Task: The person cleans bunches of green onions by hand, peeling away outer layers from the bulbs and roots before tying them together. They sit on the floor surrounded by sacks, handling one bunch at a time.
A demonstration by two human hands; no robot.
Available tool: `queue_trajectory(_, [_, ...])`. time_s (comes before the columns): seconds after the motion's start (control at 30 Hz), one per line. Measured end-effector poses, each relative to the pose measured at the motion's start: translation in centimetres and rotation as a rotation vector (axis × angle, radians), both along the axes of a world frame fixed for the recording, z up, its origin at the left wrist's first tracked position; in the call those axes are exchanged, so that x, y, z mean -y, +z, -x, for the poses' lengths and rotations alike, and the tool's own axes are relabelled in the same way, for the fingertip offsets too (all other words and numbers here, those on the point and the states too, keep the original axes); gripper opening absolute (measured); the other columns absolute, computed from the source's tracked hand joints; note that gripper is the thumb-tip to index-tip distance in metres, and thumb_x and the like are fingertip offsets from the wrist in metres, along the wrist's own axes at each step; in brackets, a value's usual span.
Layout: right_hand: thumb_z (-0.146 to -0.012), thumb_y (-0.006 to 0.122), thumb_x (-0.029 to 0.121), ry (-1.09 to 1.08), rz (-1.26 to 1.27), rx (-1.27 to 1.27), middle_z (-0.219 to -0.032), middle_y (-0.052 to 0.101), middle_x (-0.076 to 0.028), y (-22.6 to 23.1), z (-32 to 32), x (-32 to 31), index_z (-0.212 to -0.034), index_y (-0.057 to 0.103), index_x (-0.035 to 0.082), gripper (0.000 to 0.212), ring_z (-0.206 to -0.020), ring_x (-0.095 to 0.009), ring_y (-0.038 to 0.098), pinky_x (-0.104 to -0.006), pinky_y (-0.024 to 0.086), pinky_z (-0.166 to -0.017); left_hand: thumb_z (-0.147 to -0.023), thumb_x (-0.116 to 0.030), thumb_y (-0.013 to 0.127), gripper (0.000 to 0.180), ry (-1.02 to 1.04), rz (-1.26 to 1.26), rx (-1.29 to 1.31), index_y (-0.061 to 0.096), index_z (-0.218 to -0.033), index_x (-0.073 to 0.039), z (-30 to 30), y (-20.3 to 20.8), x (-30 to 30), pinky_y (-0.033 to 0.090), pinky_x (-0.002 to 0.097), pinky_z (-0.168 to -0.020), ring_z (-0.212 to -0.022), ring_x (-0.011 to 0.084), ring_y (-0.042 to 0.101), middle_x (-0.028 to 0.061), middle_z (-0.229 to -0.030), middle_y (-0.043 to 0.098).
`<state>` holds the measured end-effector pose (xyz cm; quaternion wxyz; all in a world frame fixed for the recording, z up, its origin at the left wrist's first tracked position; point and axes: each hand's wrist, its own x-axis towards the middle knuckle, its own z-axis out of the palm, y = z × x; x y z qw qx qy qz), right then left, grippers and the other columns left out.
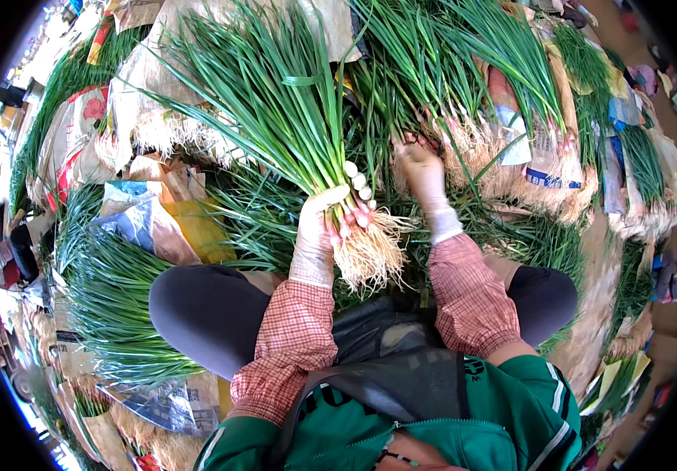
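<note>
At centre, toward twelve o'clock, one bunch of green onions (299, 129) is clamped in the left hand (315, 224), leaves pointed to eleven, roots to five. Between one and two, the right hand (421, 165) is placed beside rooted bundles (464, 145); whether its fingers are closed cannot be told. Between eight and nine, a leafy pile (126, 298) is laid.

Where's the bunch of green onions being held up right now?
In the head view, the bunch is upper centre, in the left hand, its roots left of the right checked sleeve.
</note>
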<state>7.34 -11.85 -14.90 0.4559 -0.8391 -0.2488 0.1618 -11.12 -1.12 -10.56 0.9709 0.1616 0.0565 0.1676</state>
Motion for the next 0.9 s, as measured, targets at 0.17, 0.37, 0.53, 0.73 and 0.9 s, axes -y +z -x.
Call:
queue_trajectory(0.17, [-0.089,0.061,0.024,0.131,0.105,0.149,-0.066,0.063,-0.002,4.8,1.9,2.7,-0.092,0.07,0.011,0.015,-0.054,-0.008,0.055,-0.0223,0.043,-0.045,-0.086,-0.012,0.055,0.033,-0.048,-0.133,-0.274,0.055,-0.113,0.007,-0.6,0.3,0.5,0.05,0.0279,-0.043,-0.052,0.0232,0.062,0.0236,-0.075,0.064])
queue_trajectory(0.37, [-0.09,0.057,0.039,0.385,0.089,0.768,-0.085,0.065,-0.006,0.8,1.2,2.4,-0.095,0.065,0.009,0.032,-0.067,-0.021,0.062,-0.0372,0.052,-0.07,-0.089,-0.019,0.054,0.037,-0.177,-0.237,-0.332,0.055,-0.113,0.009,-1.3,-0.4,0.3,0.047,0.0243,-0.042,-0.05,0.0193,0.061,0.0239,-0.075,0.065])
queue_trajectory(0.53, [-0.09,0.057,0.015,0.053,-0.32,-0.585,-0.073,0.057,-0.004,1.8,4.3,-3.2,-0.085,0.06,0.002,0.015,-0.064,-0.013,0.053,-0.0268,0.046,-0.058,-0.085,-0.009,0.057,0.026,0.007,-0.257,-0.415,0.058,-0.105,0.009,-0.5,-0.1,0.7,0.047,0.0226,-0.04,-0.056,0.0232,0.065,0.0196,-0.077,0.065])
queue_trajectory(0.73, [-0.091,0.054,0.016,0.378,0.091,-0.514,-0.085,0.066,-0.01,1.0,4.9,-0.9,-0.093,0.066,0.001,0.019,-0.069,-0.015,0.06,-0.0266,0.049,-0.065,-0.081,-0.008,0.059,0.032,0.008,-0.158,-0.236,0.053,-0.11,0.003,0.3,-0.6,0.1,0.056,0.0323,-0.053,-0.07,0.0307,0.066,0.025,-0.096,0.063])
queue_trajectory(0.9, [-0.09,0.056,0.03,-0.025,0.035,-0.133,-0.076,0.067,-0.007,3.8,-0.4,-0.9,-0.107,0.065,0.004,0.031,-0.068,-0.015,0.062,-0.0307,0.05,-0.062,-0.081,-0.01,0.058,0.048,-0.03,-0.035,-0.203,0.047,-0.125,0.003,-0.5,-1.4,0.2,0.057,0.0357,-0.059,-0.086,0.0301,0.063,0.019,-0.104,0.06])
